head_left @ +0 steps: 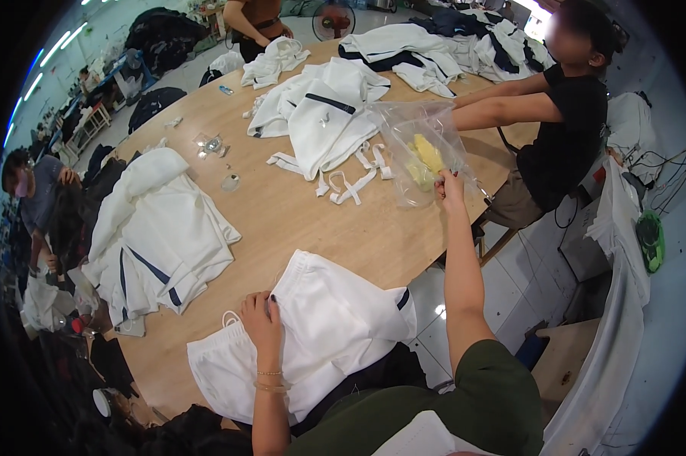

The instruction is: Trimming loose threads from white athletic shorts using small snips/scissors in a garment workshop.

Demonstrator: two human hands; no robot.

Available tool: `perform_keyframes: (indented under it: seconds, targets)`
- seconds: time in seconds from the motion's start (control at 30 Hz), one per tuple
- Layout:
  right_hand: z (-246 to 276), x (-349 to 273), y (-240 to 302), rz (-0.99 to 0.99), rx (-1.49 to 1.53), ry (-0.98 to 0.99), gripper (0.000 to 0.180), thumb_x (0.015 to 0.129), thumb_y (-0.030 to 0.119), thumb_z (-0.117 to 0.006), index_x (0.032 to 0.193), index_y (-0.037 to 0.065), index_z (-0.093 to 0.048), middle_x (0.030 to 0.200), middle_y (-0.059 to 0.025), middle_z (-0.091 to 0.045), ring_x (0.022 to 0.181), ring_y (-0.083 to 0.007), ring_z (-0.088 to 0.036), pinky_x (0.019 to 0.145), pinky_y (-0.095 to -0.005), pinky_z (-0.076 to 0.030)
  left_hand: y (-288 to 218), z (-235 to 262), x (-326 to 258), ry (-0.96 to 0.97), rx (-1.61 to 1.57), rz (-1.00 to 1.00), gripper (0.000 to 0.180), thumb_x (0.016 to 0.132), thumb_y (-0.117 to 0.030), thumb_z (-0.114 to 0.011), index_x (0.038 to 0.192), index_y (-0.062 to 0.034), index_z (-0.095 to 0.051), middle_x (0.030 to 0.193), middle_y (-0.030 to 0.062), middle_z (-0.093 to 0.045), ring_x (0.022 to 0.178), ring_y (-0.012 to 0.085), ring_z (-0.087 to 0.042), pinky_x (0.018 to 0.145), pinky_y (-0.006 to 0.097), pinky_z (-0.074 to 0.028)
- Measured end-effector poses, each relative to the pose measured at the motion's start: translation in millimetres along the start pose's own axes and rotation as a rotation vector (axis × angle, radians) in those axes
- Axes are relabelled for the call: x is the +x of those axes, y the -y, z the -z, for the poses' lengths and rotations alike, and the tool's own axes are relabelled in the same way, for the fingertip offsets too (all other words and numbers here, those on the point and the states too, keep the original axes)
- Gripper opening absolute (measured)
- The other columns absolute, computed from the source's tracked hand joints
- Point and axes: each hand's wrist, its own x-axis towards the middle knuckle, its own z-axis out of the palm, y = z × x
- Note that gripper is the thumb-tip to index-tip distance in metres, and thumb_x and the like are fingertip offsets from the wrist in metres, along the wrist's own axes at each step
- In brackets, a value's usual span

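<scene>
My left hand (263,319) lies flat on a white garment (327,327) with an elastic waistband, spread at the near edge of the round wooden table (297,220). My right hand (449,186) is stretched out to the right and pinches the lower edge of a clear plastic bag (419,148) with something yellow inside. The bag hangs over the table's right side, in front of a seated person in black (563,121).
Piles of white garments with dark trim lie at the left (160,235) and centre back (320,114). Loose white straps (350,178) and small clear packets (212,144) lie on the table. Other people work at the left (39,190) and far back (255,23).
</scene>
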Motion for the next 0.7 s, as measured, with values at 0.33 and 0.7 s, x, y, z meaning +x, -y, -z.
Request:
perform_keyframes:
  seconds: [0.33, 0.7]
  targets:
    - [16, -55, -19, 0.204, -0.384, -0.058, 0.036, 0.08, 0.038, -0.066, 0.076, 0.006, -0.05, 0.057, -0.0031, -0.052, 0.038, -0.0113, -0.039, 0.037, -0.0251, -0.032, -5, 31, -1, 0.188, 0.052, -0.067, 0.053, 0.066, -0.027, -0.075, 0.111, -0.0071, -0.057, 0.104, 0.0091, -0.053, 0.102, 0.0285, -0.046, 0.092, 0.041, -0.032]
    - [-115, -242, -54, 0.522, -0.532, 0.791, 0.016, 0.082, 0.018, -0.062, 0.086, 0.004, -0.056, 0.081, -0.0067, -0.059, 0.071, -0.0173, -0.053, 0.068, -0.0293, -0.039, -6, 21, 10, 0.217, -0.416, 0.179, 0.048, 0.072, -0.011, -0.068, 0.117, -0.0052, -0.051, 0.098, 0.0103, -0.061, 0.092, 0.0216, -0.056, 0.085, 0.035, -0.039]
